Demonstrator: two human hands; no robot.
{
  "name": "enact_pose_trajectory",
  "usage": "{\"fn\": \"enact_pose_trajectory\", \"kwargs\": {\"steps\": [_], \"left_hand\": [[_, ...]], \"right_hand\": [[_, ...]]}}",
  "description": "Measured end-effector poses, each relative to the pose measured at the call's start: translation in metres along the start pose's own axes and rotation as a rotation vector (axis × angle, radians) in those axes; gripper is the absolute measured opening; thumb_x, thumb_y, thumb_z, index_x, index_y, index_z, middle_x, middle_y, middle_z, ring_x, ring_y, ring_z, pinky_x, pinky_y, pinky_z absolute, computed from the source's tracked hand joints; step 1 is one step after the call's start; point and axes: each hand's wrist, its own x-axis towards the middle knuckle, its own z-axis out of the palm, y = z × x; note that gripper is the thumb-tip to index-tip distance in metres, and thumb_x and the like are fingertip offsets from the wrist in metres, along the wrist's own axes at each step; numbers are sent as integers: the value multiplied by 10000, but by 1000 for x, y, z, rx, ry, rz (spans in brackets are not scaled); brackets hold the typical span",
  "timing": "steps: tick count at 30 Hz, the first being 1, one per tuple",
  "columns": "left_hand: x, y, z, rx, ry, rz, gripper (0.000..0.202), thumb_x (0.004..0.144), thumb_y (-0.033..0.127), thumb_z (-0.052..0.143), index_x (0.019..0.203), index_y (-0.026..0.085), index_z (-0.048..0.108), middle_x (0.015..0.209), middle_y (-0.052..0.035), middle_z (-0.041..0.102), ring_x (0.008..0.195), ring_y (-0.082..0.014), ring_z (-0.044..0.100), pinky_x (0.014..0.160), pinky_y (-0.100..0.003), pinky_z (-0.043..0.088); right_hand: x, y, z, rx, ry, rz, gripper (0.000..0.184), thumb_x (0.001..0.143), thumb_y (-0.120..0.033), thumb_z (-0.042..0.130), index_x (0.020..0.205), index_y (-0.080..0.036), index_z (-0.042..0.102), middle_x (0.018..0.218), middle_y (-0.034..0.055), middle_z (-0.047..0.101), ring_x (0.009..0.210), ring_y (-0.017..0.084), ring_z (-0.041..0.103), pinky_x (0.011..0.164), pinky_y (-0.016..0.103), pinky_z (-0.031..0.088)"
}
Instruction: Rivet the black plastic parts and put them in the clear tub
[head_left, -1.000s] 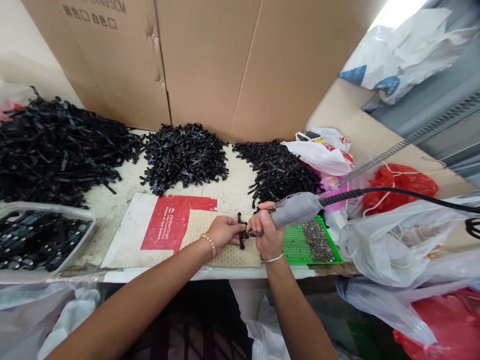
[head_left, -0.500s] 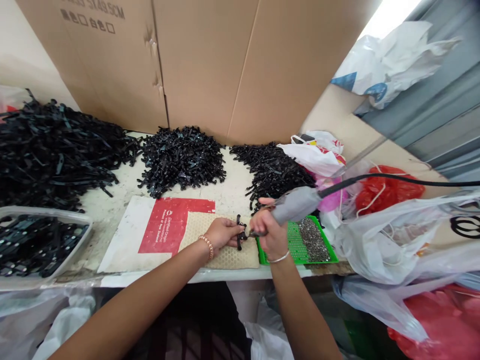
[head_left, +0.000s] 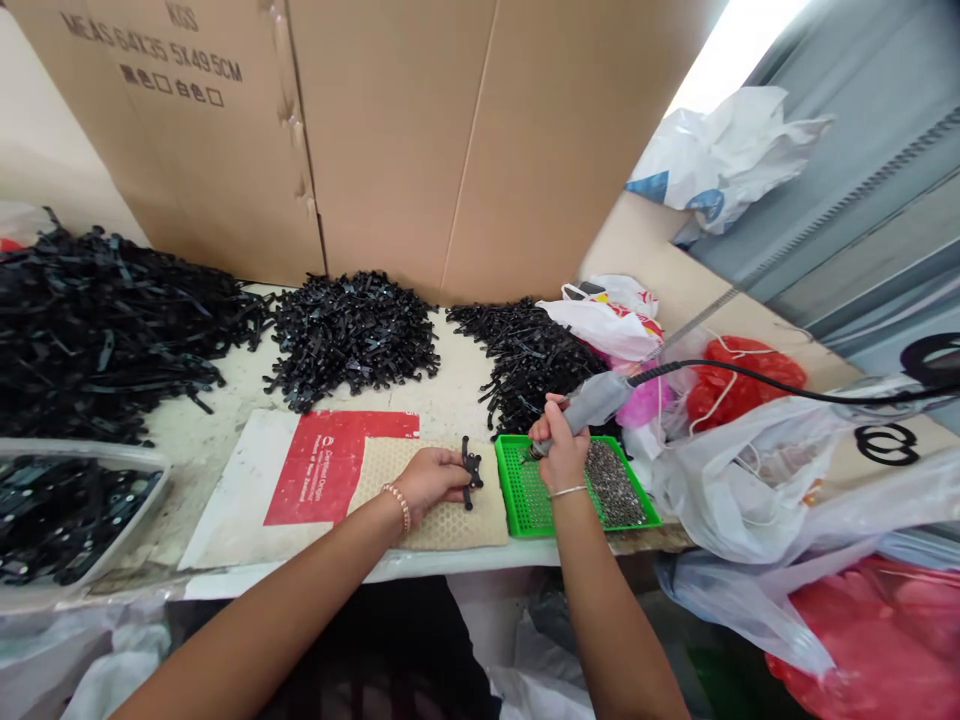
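Between the fingers of my left hand [head_left: 435, 480] is a small black plastic part [head_left: 471, 472] with long arms, held over a beige textured mat [head_left: 427, 530]. My right hand [head_left: 561, 450] is wrapped round a grey electric screwdriver [head_left: 596, 400] with a black cord. Its tip points down over the left side of a green perforated tray [head_left: 517, 510]. Many small metal screws [head_left: 615, 485] lie heaped in the right part of that tray.
Heaps of black plastic parts lie at the left [head_left: 112, 330], middle [head_left: 356, 335] and right [head_left: 532, 360]. A clear tub [head_left: 161, 475] of black pieces stands front left. Behind rises a cardboard box [head_left: 390, 140]. Plastic bags [head_left: 735, 500] crowd the right.
My right hand has drawn the electric screwdriver away from the black part, rightward over the green tray. My left hand still holds the part over the mat. The camera view has shifted slightly.
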Motion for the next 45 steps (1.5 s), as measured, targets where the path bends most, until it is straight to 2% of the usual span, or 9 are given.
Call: {"fn": "enact_pose_trajectory", "kwargs": {"steps": [11,19,28,41,45], "left_hand": [[0,-1,-2,0,-10,-1,131,648,9,707,734,105,682,730,-57,698,659,-131,661,630,-223,558],[-3,4,1,23,12,-18,126,668,-9,673,718,106,681,735,-64,708,654,-135,662,675,-253,565],[-3,4,1,10,3,-24,161,692,-37,649,736,113,687,738,-46,706,648,-122,657,655,-234,561],[-1,1,0,16,15,-20,144,677,-9,686,747,117,679,751,-48,706,668,-130,664,633,-220,556],[-1,1,0,10,19,-20,142,713,-23,638,746,110,676,739,-45,698,656,-119,659,603,-200,546]], "right_hand": [[-9,11,-13,-59,-64,-62,319,722,-399,733,905,-177,598,475,-93,438,411,86,398,435,219,328],[-7,12,-14,-94,-57,-61,342,711,-417,732,920,-184,597,471,-97,430,411,91,404,439,223,332],[-8,9,-15,-24,-28,-52,323,707,-384,745,900,-172,597,467,-97,432,402,73,376,430,204,338],[-9,8,-12,-56,-49,-65,325,703,-401,739,897,-186,590,476,-95,434,407,81,394,431,214,334],[-8,10,-13,-56,-67,-68,313,714,-389,736,897,-179,594,479,-92,439,410,79,400,434,211,336]]}}
